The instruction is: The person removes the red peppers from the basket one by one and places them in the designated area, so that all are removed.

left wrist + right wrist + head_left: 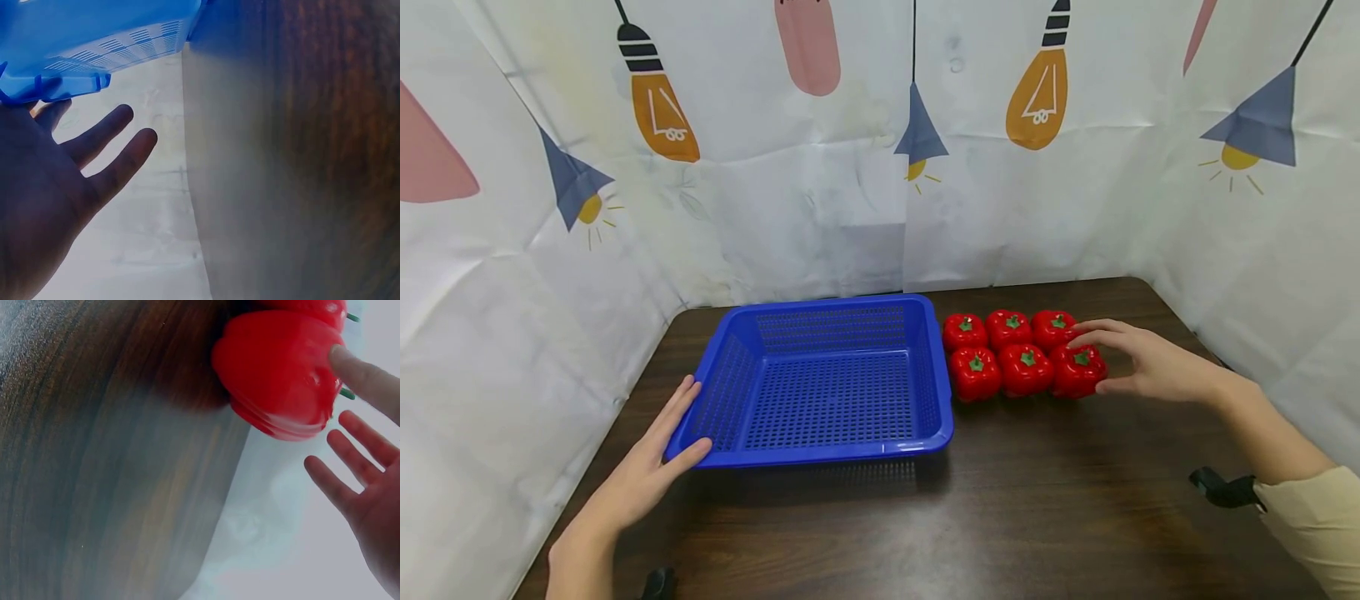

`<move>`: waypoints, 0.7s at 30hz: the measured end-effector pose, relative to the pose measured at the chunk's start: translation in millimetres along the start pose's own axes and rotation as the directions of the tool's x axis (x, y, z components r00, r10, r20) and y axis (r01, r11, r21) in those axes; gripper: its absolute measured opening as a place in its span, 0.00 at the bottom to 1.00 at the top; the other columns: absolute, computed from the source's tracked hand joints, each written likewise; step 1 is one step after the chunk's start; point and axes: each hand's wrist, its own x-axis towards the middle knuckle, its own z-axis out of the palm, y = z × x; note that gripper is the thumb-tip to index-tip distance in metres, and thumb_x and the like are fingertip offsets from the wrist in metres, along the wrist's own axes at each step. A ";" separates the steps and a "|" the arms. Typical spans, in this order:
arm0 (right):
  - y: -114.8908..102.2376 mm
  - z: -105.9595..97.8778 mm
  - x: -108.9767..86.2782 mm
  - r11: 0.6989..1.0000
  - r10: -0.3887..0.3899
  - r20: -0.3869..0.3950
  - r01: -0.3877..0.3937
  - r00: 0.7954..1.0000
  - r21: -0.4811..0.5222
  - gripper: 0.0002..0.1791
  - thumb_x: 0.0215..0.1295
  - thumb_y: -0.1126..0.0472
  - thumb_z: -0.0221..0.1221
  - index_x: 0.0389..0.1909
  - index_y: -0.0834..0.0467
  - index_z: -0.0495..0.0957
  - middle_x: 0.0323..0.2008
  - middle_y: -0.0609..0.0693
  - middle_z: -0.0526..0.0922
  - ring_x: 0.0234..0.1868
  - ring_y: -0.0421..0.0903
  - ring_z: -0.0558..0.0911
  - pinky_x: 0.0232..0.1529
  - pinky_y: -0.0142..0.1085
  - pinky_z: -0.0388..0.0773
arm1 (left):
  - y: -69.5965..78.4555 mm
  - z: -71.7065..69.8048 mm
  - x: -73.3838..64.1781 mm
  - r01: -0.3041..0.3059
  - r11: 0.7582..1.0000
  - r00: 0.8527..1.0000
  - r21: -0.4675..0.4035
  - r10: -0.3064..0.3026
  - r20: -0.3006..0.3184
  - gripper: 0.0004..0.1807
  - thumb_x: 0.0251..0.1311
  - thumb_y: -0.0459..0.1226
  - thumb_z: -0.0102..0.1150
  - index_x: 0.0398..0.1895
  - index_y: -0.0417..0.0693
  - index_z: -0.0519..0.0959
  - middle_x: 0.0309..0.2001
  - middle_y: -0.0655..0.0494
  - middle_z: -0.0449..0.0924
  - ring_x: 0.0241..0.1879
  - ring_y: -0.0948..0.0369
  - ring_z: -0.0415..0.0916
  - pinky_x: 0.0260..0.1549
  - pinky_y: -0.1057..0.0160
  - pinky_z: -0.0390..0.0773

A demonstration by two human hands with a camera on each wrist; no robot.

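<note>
A blue plastic basket (835,456) with perforated walls and floor stands left of centre, nothing inside it. My left hand (632,483) rests at its left front corner, thumb and fingertips on the rim, the fingers spread rather than curled round it. Red bell peppers with green stems sit in two rows right of the basket. Over the front right pepper (1077,375) reaches my right hand (1168,367), thumb and fingers apart on its right side. In the right wrist view the thumb (365,378) overlaps that pepper, while the other fingers extend loosely beyond it.
Dark wood-grain table (1037,508) lies beneath everything. White fabric (820,225) printed with lamps and bulbs encloses its back and sides. The back left pepper (964,333) and front left pepper (975,379) stand close to the basket's right rim.
</note>
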 end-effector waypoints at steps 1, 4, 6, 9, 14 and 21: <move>-0.5 -1.2 -0.3 1.000 0.008 -0.005 -0.008 1.000 0.003 0.34 0.55 0.62 0.77 0.63 0.49 0.77 0.68 0.53 0.72 0.65 0.50 0.71 0.57 0.26 0.72 | 0.2 -0.8 0.4 0.006 1.000 1.000 0.009 -0.006 0.001 0.43 0.74 0.38 0.56 0.85 0.63 0.45 0.83 0.60 0.34 0.80 0.56 0.31 0.65 0.24 0.40; -1.8 -3.4 -0.7 0.999 0.033 -0.015 -0.033 0.999 0.014 0.30 0.62 0.58 0.74 0.64 0.51 0.76 0.67 0.53 0.72 0.64 0.49 0.72 0.55 0.29 0.75 | 1.3 -4.7 1.8 0.021 0.999 1.000 0.039 -0.022 0.011 0.43 0.74 0.39 0.57 0.85 0.63 0.46 0.83 0.61 0.34 0.80 0.49 0.33 0.65 0.24 0.43; -2.5 -3.7 -0.6 0.998 0.051 -0.019 -0.050 0.999 0.025 0.28 0.65 0.57 0.71 0.65 0.52 0.76 0.67 0.53 0.72 0.64 0.50 0.72 0.54 0.31 0.77 | 2.8 -7.5 2.4 0.031 0.998 0.999 0.061 -0.033 0.021 0.43 0.74 0.41 0.58 0.85 0.63 0.46 0.83 0.61 0.34 0.80 0.44 0.34 0.65 0.23 0.44; -3.3 -2.6 -0.4 0.996 0.086 -0.040 -0.084 0.996 0.032 0.27 0.67 0.58 0.70 0.66 0.55 0.76 0.67 0.53 0.73 0.65 0.48 0.72 0.54 0.28 0.75 | 6.4 -11.6 3.2 0.042 0.994 0.998 0.099 -0.046 0.036 0.44 0.73 0.43 0.59 0.85 0.61 0.47 0.83 0.60 0.36 0.79 0.39 0.37 0.62 0.23 0.48; -4.8 0.6 0.6 0.991 0.124 -0.095 -0.120 0.988 0.052 0.27 0.68 0.61 0.68 0.67 0.59 0.75 0.67 0.51 0.75 0.66 0.46 0.72 0.58 0.18 0.63 | 14.8 -17.6 6.2 0.055 0.982 0.997 0.180 -0.065 0.050 0.44 0.71 0.47 0.62 0.84 0.57 0.51 0.83 0.54 0.40 0.78 0.36 0.42 0.59 0.24 0.55; -12.3 -2.6 4.6 0.971 0.232 -0.065 -0.227 0.971 0.077 0.35 0.76 0.53 0.60 0.79 0.54 0.60 0.75 0.54 0.64 0.74 0.57 0.63 0.69 0.27 0.57 | 30.0 -18.2 21.6 -0.061 0.945 0.998 0.322 0.060 0.013 0.43 0.67 0.46 0.67 0.82 0.52 0.58 0.82 0.45 0.45 0.76 0.34 0.46 0.55 0.21 0.55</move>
